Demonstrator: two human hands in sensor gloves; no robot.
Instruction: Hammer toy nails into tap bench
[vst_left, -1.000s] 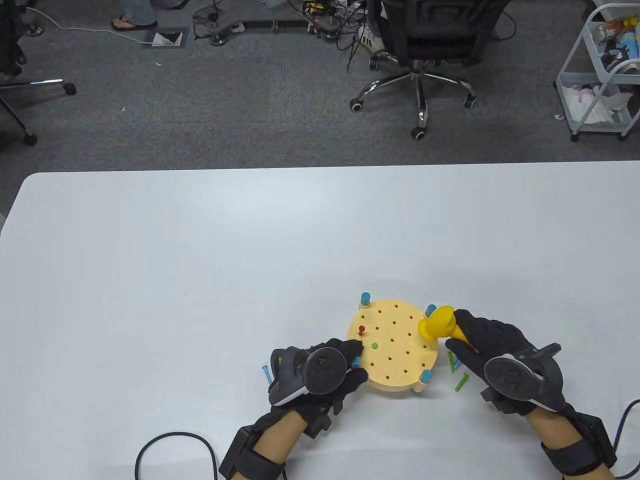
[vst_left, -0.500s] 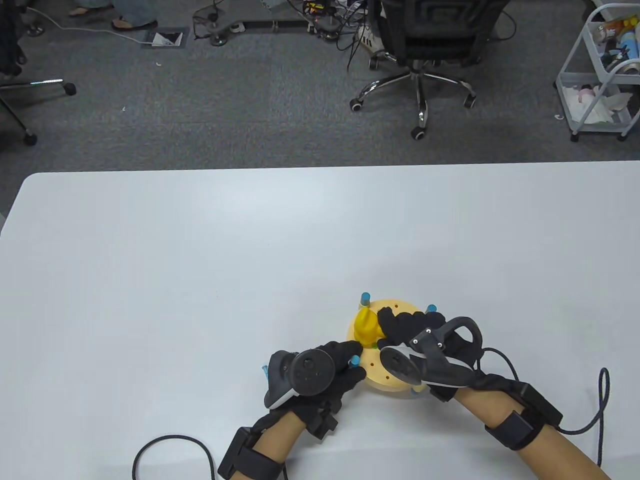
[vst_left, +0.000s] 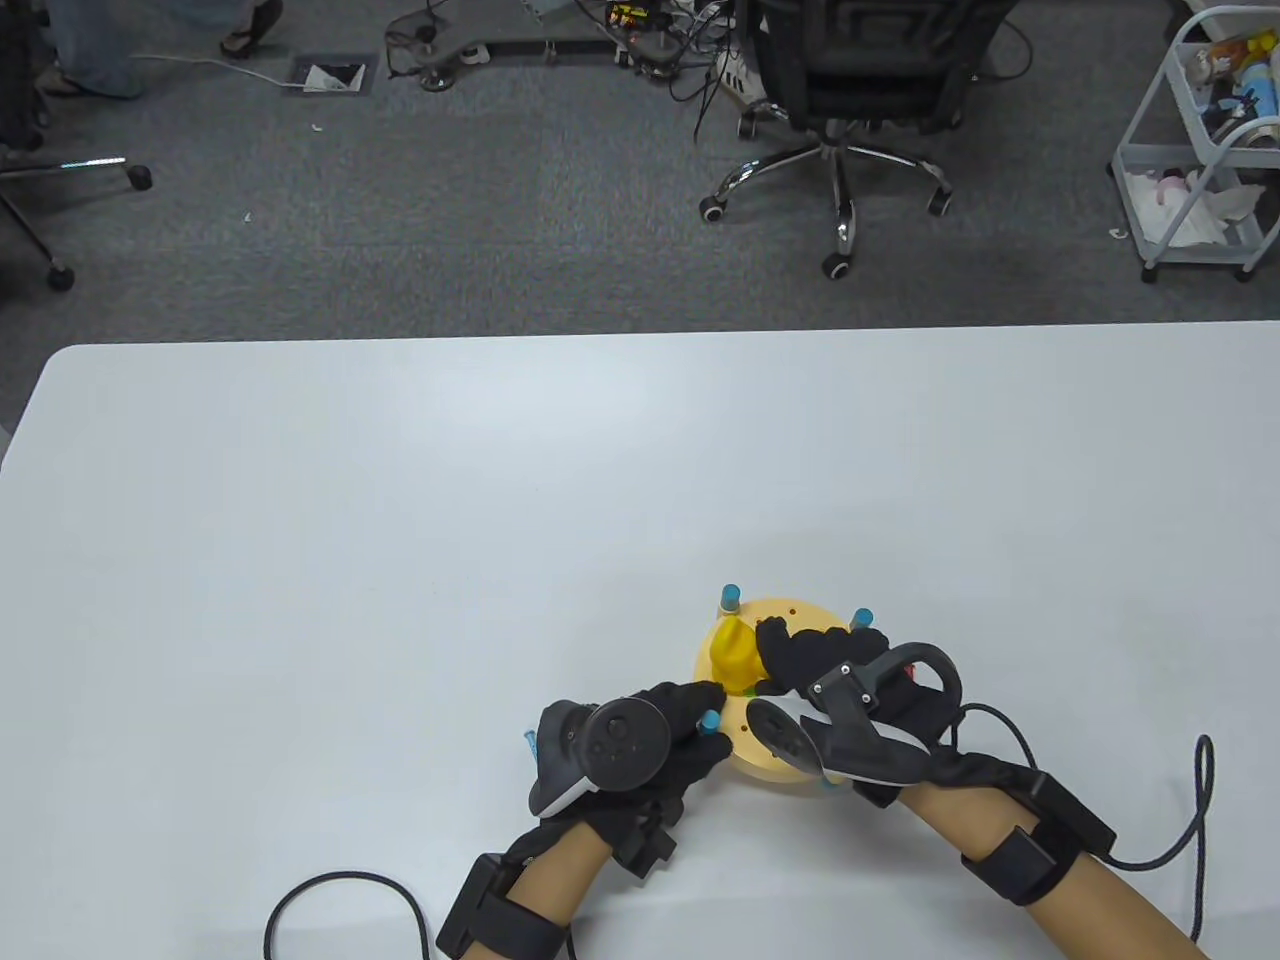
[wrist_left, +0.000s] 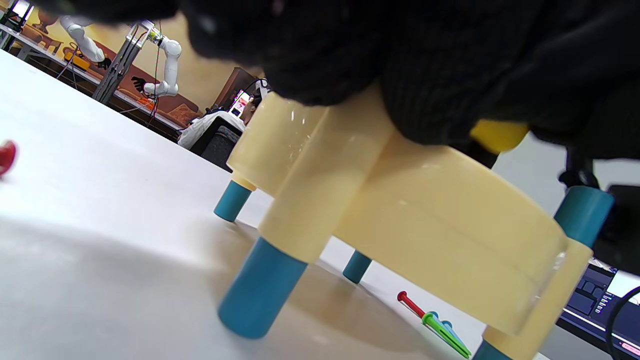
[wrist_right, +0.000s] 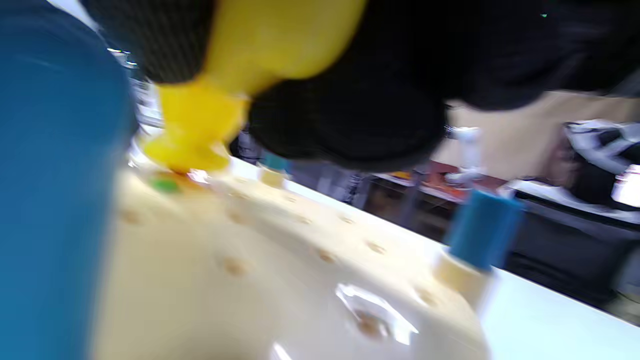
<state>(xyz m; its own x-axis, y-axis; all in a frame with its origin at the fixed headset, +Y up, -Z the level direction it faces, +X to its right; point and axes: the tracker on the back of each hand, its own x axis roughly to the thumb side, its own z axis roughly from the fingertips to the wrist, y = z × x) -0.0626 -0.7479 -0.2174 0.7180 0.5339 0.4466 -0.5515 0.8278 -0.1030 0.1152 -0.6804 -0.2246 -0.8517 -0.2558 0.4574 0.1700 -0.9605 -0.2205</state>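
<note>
The round cream tap bench (vst_left: 752, 755) with blue corner legs stands near the table's front edge. My right hand (vst_left: 790, 650) grips the yellow toy hammer (vst_left: 733, 655) and reaches over the bench top. The hammer head (wrist_right: 192, 145) presses on the bench's left part, right beside a green nail head (wrist_right: 162, 185) sunk flush. The red nail is hidden under the hammer. My left hand (vst_left: 700, 715) holds the bench's left rim, with its gloved fingers (wrist_left: 425, 100) lying over the top edge of the bench (wrist_left: 440, 215).
Loose red and green nails (wrist_left: 440, 330) lie on the table beyond the bench's right side. A blue nail (vst_left: 528, 742) peeks out left of my left hand. A black cable (vst_left: 330, 885) loops at the front edge. An office chair (vst_left: 850, 90) stands beyond the table.
My right hand swung the hammer from the bench's right edge leftward and down onto the nails. In the last half second it barely moved. My left hand stayed on the rim.
</note>
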